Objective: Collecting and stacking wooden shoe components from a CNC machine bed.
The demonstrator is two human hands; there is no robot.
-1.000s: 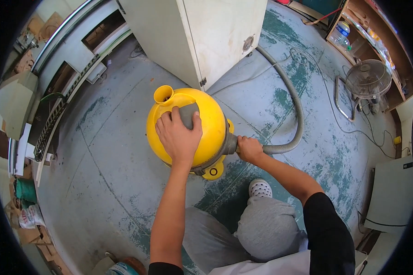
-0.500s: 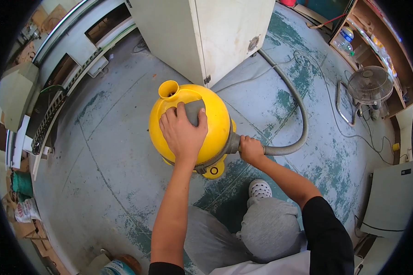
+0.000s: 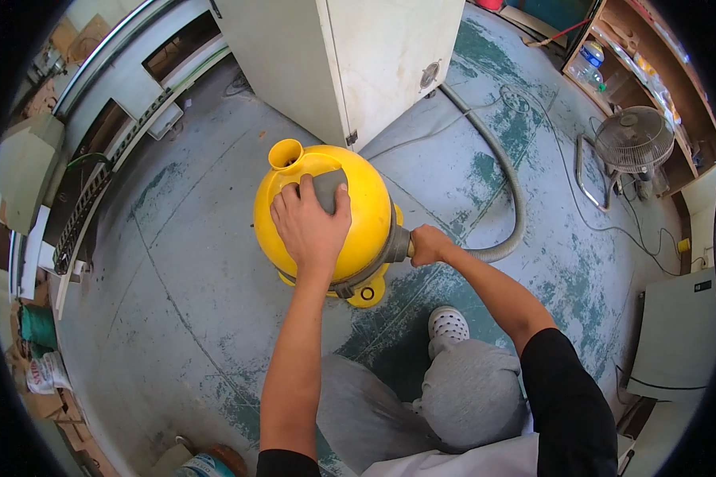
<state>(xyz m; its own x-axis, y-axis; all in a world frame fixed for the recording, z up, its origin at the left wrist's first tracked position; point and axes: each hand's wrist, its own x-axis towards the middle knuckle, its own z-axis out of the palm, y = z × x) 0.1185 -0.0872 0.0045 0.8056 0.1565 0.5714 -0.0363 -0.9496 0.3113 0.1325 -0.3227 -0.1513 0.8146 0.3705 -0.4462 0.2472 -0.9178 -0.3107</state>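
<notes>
A round yellow vacuum cleaner (image 3: 366, 226) stands on the floor before me, with a short open spout (image 3: 286, 154) at its far left. My left hand (image 3: 313, 226) lies on its dome, fingers spread, against a dark grey piece (image 3: 328, 188) set into the top. Closed round the end of a grey corrugated hose (image 3: 511, 191), my right hand (image 3: 429, 245) is at the fitting (image 3: 397, 243) on the cleaner's right side. My fist hides most of the hose end, so I cannot see how far it sits in the fitting.
Just behind the cleaner rises a pale metal cabinet (image 3: 390, 71); the hose curves back toward its base. A fan (image 3: 633, 141) and thin cables lie at the right. Machinery (image 3: 87, 199) lines the left. My shoe (image 3: 448, 323) is close to the cleaner.
My right hand has turned on the hose end, its back now more upward and fewer fingers showing. My left hand stays on the dome. The whole view has shifted slightly.
</notes>
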